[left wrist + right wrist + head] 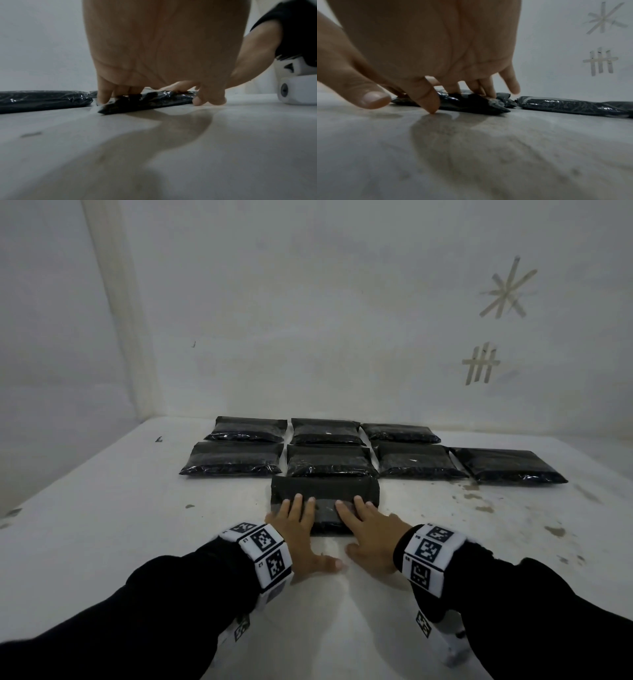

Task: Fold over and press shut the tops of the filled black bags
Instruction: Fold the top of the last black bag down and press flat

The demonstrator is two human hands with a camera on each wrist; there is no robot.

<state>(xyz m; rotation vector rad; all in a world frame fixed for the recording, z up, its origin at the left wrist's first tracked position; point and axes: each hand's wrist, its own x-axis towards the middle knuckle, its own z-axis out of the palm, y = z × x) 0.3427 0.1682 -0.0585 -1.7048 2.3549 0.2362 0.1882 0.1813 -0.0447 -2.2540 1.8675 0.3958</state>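
Note:
A filled black bag (325, 491) lies flat on the white table (137, 525), closest to me, its near end folded. My left hand (296, 522) lies on the bag's near left part with straight fingers pressing down; my right hand (366, 522) presses the near right part the same way. Both thumbs rest on the table in front of the bag. The left wrist view shows the left hand (154, 88) with its fingertips on the bag (154, 102). Seen from the right wrist, the right hand (462, 88) has its fingers pushing on the crinkled bag (471, 102).
Several more filled black bags (329, 460) lie in two rows behind the near one, up to the white back wall. One bag (507, 465) sits at the far right. Tape marks (479, 366) stick on the wall. Brown stains (555, 530) spot the table on the right.

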